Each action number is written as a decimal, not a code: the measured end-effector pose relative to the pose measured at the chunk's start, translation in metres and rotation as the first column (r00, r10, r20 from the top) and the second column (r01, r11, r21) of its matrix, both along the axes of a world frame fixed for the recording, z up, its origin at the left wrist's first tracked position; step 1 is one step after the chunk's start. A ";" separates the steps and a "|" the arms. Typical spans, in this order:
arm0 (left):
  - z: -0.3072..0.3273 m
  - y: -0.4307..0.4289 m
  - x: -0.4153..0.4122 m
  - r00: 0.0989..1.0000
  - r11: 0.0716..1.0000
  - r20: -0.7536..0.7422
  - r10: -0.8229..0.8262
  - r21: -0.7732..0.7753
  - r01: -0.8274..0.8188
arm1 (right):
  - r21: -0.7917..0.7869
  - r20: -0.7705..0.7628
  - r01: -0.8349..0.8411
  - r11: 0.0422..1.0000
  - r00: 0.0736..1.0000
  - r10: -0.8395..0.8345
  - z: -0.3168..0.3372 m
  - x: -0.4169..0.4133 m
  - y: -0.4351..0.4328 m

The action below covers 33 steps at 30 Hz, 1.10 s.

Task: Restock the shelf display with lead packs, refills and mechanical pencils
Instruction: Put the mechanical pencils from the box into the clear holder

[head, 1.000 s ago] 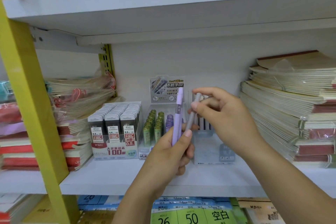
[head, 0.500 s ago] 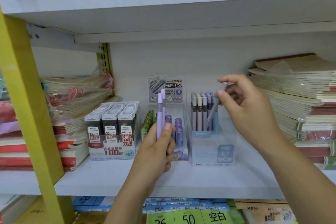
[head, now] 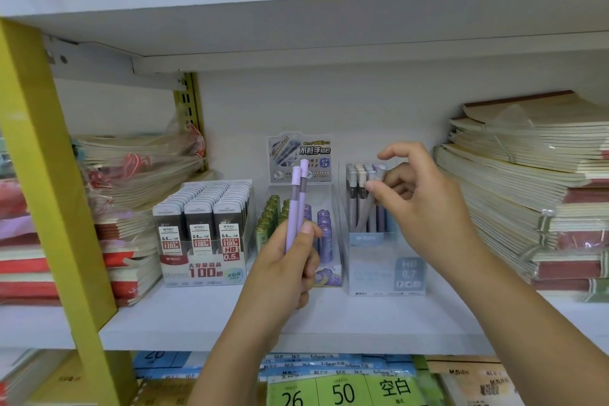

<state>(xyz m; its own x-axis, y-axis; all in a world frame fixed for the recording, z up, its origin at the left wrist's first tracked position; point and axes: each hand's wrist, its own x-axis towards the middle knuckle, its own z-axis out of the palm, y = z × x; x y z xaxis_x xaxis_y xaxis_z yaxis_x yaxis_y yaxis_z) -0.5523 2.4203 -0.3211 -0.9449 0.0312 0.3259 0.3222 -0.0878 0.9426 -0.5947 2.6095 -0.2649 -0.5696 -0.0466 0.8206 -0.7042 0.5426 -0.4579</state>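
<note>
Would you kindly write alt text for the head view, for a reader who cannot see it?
At a white shelf, a person's right hand pinches a tilted grey pencil in a clear pencil box, while the left hand holds two lilac pencils upright. Lead packs and refill tubes stand to the left of the box.

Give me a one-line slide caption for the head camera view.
Right hand pinches a tilted grey pencil in the clear box while the left hand holds two lilac pencils.

Two purple mechanical pencils [head: 294, 204] in the left hand [head: 283, 273], one grey mechanical pencil [head: 362, 212] pinched by the right hand [head: 425, 204]. Behind the hands stand three display boxes [head: 204, 270].
</note>
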 end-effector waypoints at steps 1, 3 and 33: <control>0.000 0.000 0.000 1.000 1.000 -0.003 0.001 -0.002 -0.001 | -0.003 -0.005 0.015 1.000 1.000 -0.015 -0.001 0.000 -0.001; 0.000 0.000 0.000 1.000 1.000 -0.010 0.003 -0.006 -0.003 | -0.012 -0.004 0.036 0.999 0.999 -0.036 -0.002 0.000 -0.004; 0.003 0.018 0.008 0.989 0.987 -0.019 -0.143 -0.080 0.141 | -0.397 -0.021 -0.383 0.834 0.912 0.409 0.021 0.026 -0.004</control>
<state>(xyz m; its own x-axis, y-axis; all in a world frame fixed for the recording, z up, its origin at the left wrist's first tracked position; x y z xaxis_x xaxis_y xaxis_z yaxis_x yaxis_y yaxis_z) -0.5438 2.4382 -0.3177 -0.9208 0.1911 0.3401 0.3346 -0.0612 0.9404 -0.5687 2.6057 -0.2439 -0.6208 0.0318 0.7834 -0.7838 -0.0052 -0.6209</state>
